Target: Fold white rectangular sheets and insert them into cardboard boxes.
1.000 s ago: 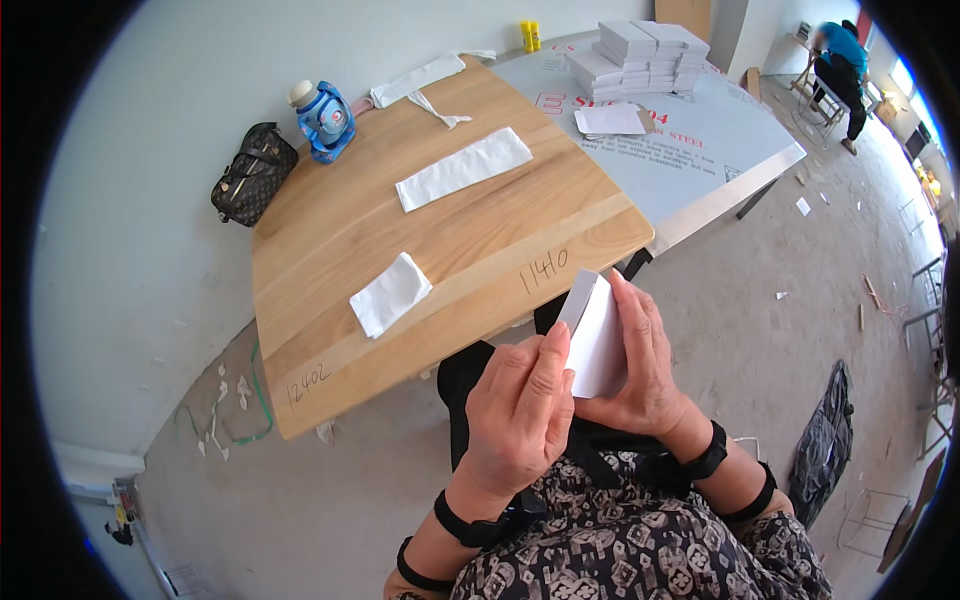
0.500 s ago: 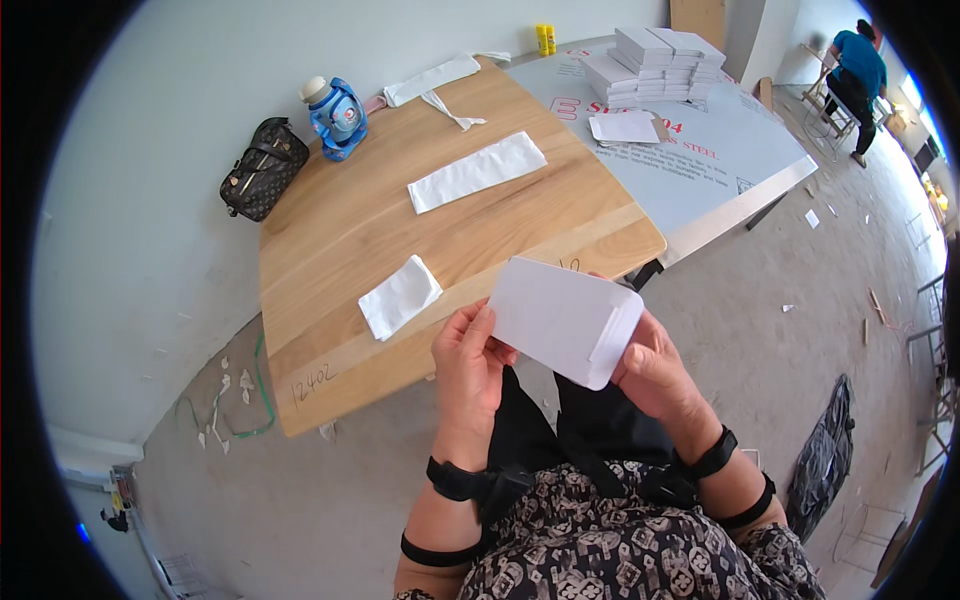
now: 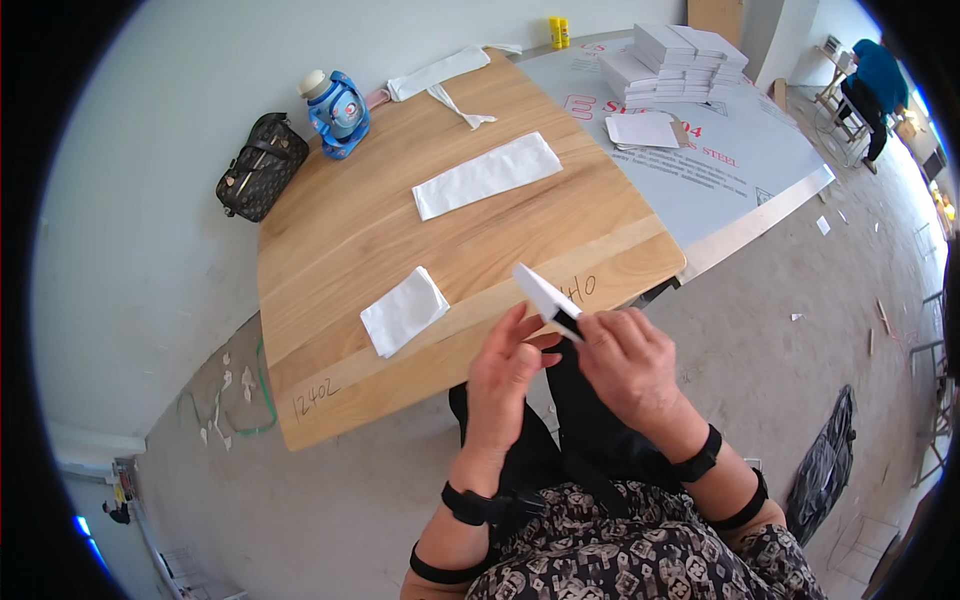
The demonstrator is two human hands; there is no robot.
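Note:
A white paper box (image 3: pixel 541 291), thin and tilted nearly edge-on, is pinched at its near end between the fingers and thumb of my right hand (image 3: pixel 628 365). A dark gap shows at that end. Just left of the box, my left hand (image 3: pixel 507 375) has its fingers parted and curved; whether a fingertip touches the box I cannot make out. Both hands are over the front edge of the wooden table (image 3: pixel 345 240). Closest to my left hand on the tabletop lies a small folded white cloth (image 3: pixel 405 311).
Farther back are a longer folded white cloth (image 3: pixel 487 176), another white strip (image 3: pixel 440 74), a blue bottle (image 3: pixel 340 122) and a dark handbag (image 3: pixel 263 167). The adjoining metal-topped table (image 3: pixel 725 190) bears stacked white boxes (image 3: pixel 672 68), flat white pieces (image 3: pixel 642 130) and yellow glue sticks (image 3: pixel 559 33). A person (image 3: pixel 872 95) sits far right.
The white box has turned from its broad face to nearly edge-on. My right hand has shifted its grip to the near end, and my left hand has let go of the corner.

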